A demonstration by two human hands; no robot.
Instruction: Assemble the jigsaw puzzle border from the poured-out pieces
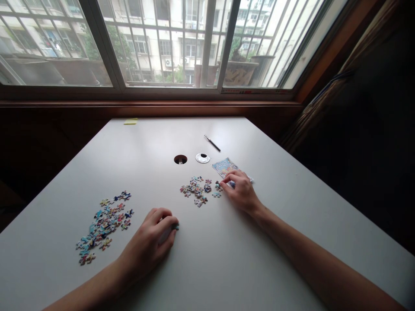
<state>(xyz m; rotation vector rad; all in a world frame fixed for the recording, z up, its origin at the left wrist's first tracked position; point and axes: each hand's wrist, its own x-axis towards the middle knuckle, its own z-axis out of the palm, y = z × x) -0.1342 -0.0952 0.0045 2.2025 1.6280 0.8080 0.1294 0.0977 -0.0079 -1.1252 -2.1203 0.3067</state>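
Note:
My left hand [156, 236] rests low over the white table, its fingers curled round a jigsaw puzzle piece [175, 226] that peeks out at the fingertips. Further off to the right, my right hand [240, 191] pinches at a dark puzzle piece [218, 186] on the edge of the smaller heap of pieces [194, 188]. A colourful printed picture sheet [224, 166] lies partly beneath that hand. The larger, spread-out heap of puzzle pieces [108, 221] is left of my left hand.
Behind the pieces, the table [155, 142] has a round cable hole [180, 160]. Its silver cover [202, 158] lies beside it, and a black pen [212, 143] is further back. A yellow sticky note [130, 122] is at the far edge, below a barred window.

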